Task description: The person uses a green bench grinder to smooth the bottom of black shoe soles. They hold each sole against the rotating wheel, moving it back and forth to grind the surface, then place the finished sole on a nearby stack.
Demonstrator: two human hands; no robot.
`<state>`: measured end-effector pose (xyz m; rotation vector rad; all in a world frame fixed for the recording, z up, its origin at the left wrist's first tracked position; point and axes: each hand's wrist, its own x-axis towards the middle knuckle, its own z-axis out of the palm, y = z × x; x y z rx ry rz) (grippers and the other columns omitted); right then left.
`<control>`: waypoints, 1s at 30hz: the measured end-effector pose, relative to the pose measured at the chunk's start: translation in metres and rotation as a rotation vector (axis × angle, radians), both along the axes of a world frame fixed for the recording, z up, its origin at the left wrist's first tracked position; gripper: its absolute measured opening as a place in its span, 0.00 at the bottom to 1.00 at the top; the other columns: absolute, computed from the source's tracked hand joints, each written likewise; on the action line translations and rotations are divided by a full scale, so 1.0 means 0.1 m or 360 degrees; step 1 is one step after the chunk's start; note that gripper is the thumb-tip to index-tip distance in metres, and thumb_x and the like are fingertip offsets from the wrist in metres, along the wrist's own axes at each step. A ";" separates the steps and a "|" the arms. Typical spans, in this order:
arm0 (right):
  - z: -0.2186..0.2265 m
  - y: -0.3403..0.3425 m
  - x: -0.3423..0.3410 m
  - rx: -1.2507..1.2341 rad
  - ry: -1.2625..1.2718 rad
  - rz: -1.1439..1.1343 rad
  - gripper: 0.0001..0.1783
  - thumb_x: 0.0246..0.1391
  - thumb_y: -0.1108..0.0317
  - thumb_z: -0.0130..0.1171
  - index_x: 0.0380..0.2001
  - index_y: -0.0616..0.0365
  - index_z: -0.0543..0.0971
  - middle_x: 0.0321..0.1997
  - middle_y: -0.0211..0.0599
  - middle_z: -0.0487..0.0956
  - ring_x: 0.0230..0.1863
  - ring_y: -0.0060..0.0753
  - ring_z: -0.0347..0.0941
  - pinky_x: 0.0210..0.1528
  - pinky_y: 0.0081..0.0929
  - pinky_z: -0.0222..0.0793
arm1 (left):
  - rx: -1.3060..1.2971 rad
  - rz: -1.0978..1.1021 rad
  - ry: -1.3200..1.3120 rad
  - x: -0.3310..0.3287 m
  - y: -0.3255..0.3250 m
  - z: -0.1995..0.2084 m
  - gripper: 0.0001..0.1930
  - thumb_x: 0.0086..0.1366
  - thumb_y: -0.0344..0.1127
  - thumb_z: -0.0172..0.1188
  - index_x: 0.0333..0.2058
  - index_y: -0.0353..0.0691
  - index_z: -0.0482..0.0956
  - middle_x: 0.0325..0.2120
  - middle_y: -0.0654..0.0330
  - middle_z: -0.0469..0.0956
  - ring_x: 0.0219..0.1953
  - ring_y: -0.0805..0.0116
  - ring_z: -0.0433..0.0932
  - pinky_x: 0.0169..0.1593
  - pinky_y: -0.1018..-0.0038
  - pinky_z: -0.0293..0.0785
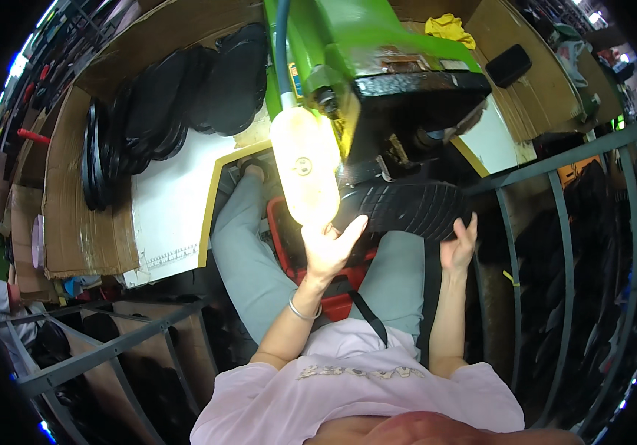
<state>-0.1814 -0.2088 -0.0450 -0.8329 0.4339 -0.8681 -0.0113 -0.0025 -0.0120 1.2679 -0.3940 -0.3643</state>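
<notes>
A black shoe sole (413, 209) with a grooved tread lies crosswise below the head of a green machine (393, 55). My left hand (327, 248) grips its left end, thumb along the lower edge; the bright lamp (305, 167) hides some of the fingers. At the other end, my right hand (458, 251) has its thumb on the sole's edge and its fingertips raised beside it. The sole's far edge reaches up to the machine's dark underside, where I cannot make out the contact point.
Several black soles (177, 93) are stacked on the white table (174, 200) inside a cardboard box (85, 233). A yellow cloth (450, 30) and a black phone-like object (508, 65) lie at the back right. Metal rails (567, 222) flank me; a red container (281, 237) stands between my legs.
</notes>
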 end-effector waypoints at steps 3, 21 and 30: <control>0.15 -0.16 0.38 -0.0054 0.0025 0.0058 0.22 0.53 0.81 0.56 0.52 0.61 0.70 0.51 0.40 0.75 0.53 0.35 0.71 0.60 0.36 0.66 | -0.0013 0.0083 -0.0222 0.15 0.15 0.08 0.19 0.52 0.21 0.69 0.44 0.31 0.76 0.39 0.58 0.79 0.37 0.75 0.77 0.44 0.78 0.74; 0.46 0.76 1.35 -0.0686 0.0249 0.0577 0.21 0.41 0.77 0.72 0.40 0.63 0.75 0.37 0.34 0.79 0.39 0.23 0.75 0.44 0.23 0.72 | 0.0378 -0.0414 0.0132 0.14 0.94 -0.32 0.19 0.53 0.23 0.69 0.45 0.29 0.78 0.40 0.59 0.81 0.41 0.74 0.78 0.49 0.76 0.73; -0.71 1.12 0.04 -0.0213 0.0766 0.1012 0.25 0.46 0.74 0.67 0.50 0.64 0.75 0.46 0.40 0.80 0.43 0.30 0.78 0.46 0.29 0.74 | 0.0058 -0.0007 -0.0099 0.03 -0.08 0.05 0.10 0.58 0.24 0.66 0.39 0.30 0.80 0.31 0.63 0.80 0.31 0.78 0.75 0.39 0.81 0.73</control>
